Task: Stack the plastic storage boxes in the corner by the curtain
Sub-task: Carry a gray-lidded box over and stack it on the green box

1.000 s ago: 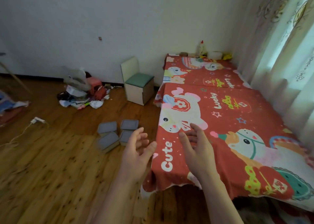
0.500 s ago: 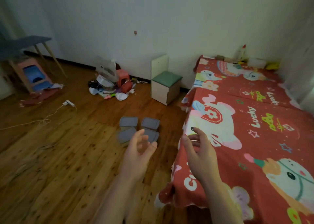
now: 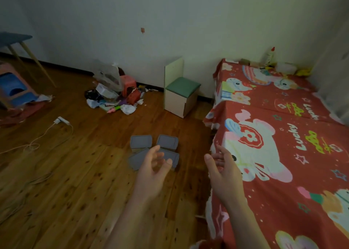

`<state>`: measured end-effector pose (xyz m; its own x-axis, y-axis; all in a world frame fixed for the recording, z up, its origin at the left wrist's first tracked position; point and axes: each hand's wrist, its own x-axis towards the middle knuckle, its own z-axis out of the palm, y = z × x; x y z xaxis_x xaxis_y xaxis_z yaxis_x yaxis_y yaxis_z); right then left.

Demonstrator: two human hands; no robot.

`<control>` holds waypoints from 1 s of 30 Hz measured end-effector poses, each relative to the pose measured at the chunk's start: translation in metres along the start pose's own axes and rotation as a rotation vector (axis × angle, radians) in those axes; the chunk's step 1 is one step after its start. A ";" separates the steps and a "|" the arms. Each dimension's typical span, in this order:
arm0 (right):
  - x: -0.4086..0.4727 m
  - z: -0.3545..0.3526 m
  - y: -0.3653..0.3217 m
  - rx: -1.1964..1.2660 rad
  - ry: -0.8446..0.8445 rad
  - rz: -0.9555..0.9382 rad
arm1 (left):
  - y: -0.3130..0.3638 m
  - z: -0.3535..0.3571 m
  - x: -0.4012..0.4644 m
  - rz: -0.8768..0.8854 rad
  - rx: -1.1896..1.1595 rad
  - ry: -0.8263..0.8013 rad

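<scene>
Boxes (image 3: 154, 151) nearer now, beside bed (image 3: 283, 154).

matt grey plastic box lids (image 3: 141, 141) on glossy knotted wood floor (image 3: 56, 182); printed red cloth bedcover (image 3: 283, 173)

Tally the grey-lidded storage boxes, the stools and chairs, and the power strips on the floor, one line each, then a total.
Grey-lidded storage boxes: 4
Small green-seated chair: 1
Red plastic stool: 1
White power strip: 1
Total: 7
</scene>
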<state>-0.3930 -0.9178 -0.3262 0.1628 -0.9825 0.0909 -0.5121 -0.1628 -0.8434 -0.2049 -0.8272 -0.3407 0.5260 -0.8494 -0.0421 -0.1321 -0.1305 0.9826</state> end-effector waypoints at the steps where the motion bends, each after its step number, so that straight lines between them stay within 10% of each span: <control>1: 0.005 0.008 -0.004 -0.006 0.014 0.005 | -0.002 -0.008 0.010 0.000 -0.002 -0.012; 30: 0.257 0.141 0.036 -0.036 -0.049 0.112 | -0.056 0.014 0.292 -0.098 0.059 -0.044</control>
<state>-0.2503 -1.1632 -0.4079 0.1433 -0.9892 -0.0295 -0.5595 -0.0564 -0.8269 -0.0559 -1.0754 -0.4107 0.5014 -0.8527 -0.1464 -0.1322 -0.2428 0.9610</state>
